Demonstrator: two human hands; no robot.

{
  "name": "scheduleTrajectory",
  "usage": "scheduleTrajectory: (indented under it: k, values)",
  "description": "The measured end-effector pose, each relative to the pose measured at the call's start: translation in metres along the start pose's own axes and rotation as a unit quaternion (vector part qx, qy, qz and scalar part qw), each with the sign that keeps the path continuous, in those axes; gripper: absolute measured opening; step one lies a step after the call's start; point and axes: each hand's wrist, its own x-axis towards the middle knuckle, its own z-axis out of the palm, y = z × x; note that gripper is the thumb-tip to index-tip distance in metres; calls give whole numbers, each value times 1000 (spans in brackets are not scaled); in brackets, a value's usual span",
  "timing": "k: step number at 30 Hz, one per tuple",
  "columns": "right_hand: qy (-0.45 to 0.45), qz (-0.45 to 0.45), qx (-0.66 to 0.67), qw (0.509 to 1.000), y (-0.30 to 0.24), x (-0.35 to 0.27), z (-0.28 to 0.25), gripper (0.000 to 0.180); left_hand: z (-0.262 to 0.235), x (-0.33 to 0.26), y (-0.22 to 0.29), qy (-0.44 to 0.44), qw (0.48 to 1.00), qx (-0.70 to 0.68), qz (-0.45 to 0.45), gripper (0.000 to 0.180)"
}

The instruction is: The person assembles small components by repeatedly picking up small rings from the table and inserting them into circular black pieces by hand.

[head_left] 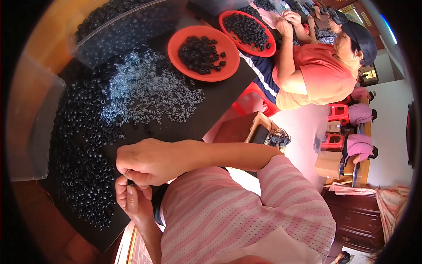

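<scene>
My two hands meet close to my body, over the table's near edge. My left hand (135, 206) pinches a small black round part (130, 182) between thumb and fingertips. Directly above it, my right hand (151, 162) has its fingers curled and pressed together, touching or nearly touching that part; what sits between them is hidden. Beside the hands lies a wide spread of small black bead-shaped parts with holes (88, 171). Next to these is a heap of tiny silvery coil springs (149, 90). An orange-red plate (176, 42) holds a cluster of black round pieces.
A clear plastic bin (132, 20) with many black parts stands at the upper left, another clear container (33, 132) lower. A second red plate (239, 44) is near a co-worker in orange (323, 75). A box with cables (263, 132) and red stools (336, 114) stand beyond.
</scene>
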Motion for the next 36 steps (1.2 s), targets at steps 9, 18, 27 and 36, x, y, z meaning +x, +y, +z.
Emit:
scheduleTrajectory:
  k: [9,18,27,36]
  values:
    - [58,-57,31,996,7,-5,0,11,6,3,2,61,997,-28,-39,36]
    - [82,-30,37,995,11,-6,7,15,2,4,5,49,996,-42,-61,34]
    - [93,-86,35,991,1,1,14,12,-2,3,8,19,997,-43,-65,37]
    - [82,-101,-20,991,3,1,14,13,-4,6,10,-26,996,-37,-75,33]
